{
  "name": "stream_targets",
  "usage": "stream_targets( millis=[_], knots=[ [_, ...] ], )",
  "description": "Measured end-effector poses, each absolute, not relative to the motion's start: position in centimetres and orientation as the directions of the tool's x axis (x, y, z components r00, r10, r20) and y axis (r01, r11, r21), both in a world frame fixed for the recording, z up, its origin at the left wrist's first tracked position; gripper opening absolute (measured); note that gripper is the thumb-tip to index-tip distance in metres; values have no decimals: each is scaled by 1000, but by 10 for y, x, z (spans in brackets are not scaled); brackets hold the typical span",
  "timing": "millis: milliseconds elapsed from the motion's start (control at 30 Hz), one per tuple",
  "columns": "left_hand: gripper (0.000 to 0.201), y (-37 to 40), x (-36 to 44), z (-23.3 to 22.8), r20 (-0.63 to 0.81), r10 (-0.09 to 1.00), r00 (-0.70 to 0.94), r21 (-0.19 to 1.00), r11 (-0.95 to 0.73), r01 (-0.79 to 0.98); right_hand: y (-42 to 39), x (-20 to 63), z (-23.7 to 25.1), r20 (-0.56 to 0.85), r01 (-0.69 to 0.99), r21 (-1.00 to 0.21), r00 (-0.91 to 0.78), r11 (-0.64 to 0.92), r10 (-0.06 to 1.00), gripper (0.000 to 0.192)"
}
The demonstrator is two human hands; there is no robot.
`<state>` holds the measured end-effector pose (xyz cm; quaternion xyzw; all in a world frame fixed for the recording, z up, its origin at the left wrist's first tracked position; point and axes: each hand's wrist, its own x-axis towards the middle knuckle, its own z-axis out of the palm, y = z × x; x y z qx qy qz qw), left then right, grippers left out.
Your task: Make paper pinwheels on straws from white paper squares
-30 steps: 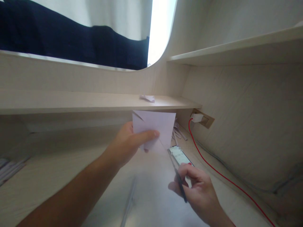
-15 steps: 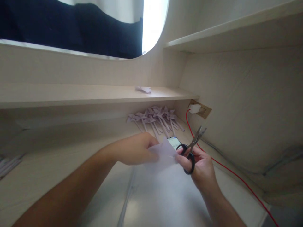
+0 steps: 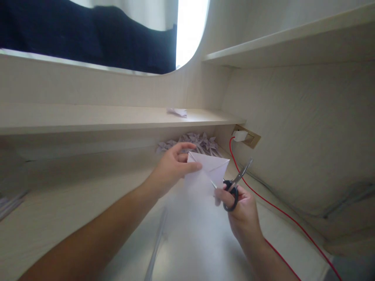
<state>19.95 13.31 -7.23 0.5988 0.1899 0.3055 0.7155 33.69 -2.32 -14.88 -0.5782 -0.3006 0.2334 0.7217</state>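
A square of pale lilac paper with diagonal crease lines is held up in front of me. My left hand pinches its left side between thumb and fingers. A pair of scissors with black handles hangs in my right hand, blades pointing up and away to the right. The right thumb and fingertips are at the paper's lower right part, beside a slit running in from there. Behind the paper lie several paper pinwheels on strip-like sticks, partly covered by my left hand and the sheet.
A folded paper piece lies on the low shelf. A red cable runs from a white charger in the wall socket along the right. A long thin strip lies on the desk, and paper strips sit at far left.
The paper has been raised and turned, so its creased face shows. My left hand has moved up with it. The scissors' blades look closer together, and the phone behind is now hidden.
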Motion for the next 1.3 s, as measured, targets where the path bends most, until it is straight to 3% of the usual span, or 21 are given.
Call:
stream_targets(
  millis=[100, 200, 367, 567, 700, 833, 1300],
  knots=[
    [57, 124, 206, -81, 22, 595, 803, 957, 220, -188, -23, 338, -155, 203, 19, -961, 722, 274, 661, 27],
    [37, 116, 209, -85, -39, 538, 842, 972, 217, -93, -24, 335, -153, 208, 26, -960, 732, 278, 649, 26],
    [32, 120, 205, -81, -10, 629, 778, 991, 109, -76, -30, 329, -140, 221, 104, -972, 696, 209, 683, 21],
    [24, 127, 197, -69, -34, 635, 772, 996, 88, -29, -41, 327, -131, 444, 338, -896, 696, 288, 565, 16],
    [25, 125, 196, -69, -11, 612, 791, 997, 63, -35, -43, 321, -131, 532, 418, -846, 612, 332, 585, 18],
    [30, 123, 196, -73, -1, 574, 819, 998, 56, -39, -40, 319, -131, 519, 411, -853, 604, 322, 605, 12],
    [12, 109, 194, -65, 35, 642, 766, 994, -98, 37, -41, 323, -135, 480, 311, -877, 619, 366, 622, 16]
  ],
)
